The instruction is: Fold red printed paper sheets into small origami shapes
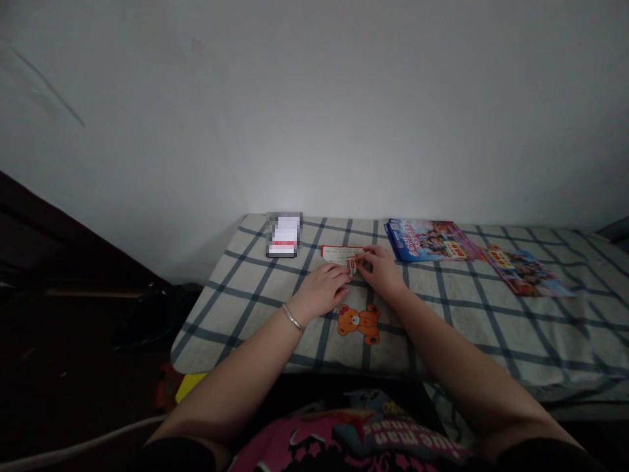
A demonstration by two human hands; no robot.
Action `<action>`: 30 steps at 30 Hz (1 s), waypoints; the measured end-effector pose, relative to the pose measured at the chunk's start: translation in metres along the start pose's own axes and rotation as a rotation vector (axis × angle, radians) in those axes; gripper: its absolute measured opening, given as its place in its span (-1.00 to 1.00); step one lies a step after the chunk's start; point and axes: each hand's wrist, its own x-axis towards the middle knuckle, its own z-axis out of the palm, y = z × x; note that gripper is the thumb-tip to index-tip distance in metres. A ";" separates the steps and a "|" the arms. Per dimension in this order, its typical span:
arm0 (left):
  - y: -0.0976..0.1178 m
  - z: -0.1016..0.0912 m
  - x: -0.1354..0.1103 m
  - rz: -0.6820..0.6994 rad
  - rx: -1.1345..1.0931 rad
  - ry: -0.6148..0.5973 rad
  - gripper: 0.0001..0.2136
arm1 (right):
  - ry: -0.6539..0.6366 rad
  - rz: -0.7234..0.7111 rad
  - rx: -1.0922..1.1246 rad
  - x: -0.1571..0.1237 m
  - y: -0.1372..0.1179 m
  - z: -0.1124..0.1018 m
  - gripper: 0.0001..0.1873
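A small folded sheet of paper (339,252), white with red printing and a red edge, lies on the checked tablecloth in front of me. My left hand (325,288), with a silver bracelet at the wrist, has its curled fingers on the paper's near left side. Thumb and fingers of my right hand (381,270) pinch its right part. Some of the paper is hidden beneath both hands. Just below them is an orange bear picture (360,322) on the cloth.
A phone (284,236) with a lit, blurred screen lies at the back left. To the right are a stack of colourful printed leaflets (427,239) and another leaflet (528,270). The wall (344,118) rises behind the table (236,288). A dark bag (152,314) is at the lower left.
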 end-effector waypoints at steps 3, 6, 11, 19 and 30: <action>0.001 -0.001 0.001 0.010 0.004 0.008 -0.80 | -0.061 -0.090 -0.085 -0.017 -0.005 -0.011 -0.77; 0.001 -0.001 0.001 0.013 0.010 0.011 -0.81 | -0.116 -0.151 -0.163 -0.028 -0.011 -0.018 -0.73; 0.001 -0.001 0.001 0.006 0.011 0.006 -0.81 | -0.214 -0.159 -0.305 -0.031 -0.022 -0.023 -0.67; 0.001 0.000 0.002 0.015 0.030 0.017 -0.80 | -0.324 -0.175 -0.411 -0.033 -0.029 -0.025 -0.60; 0.001 0.002 0.000 -0.003 0.017 0.000 -0.82 | -0.290 -0.081 -0.494 -0.030 -0.036 -0.029 -0.59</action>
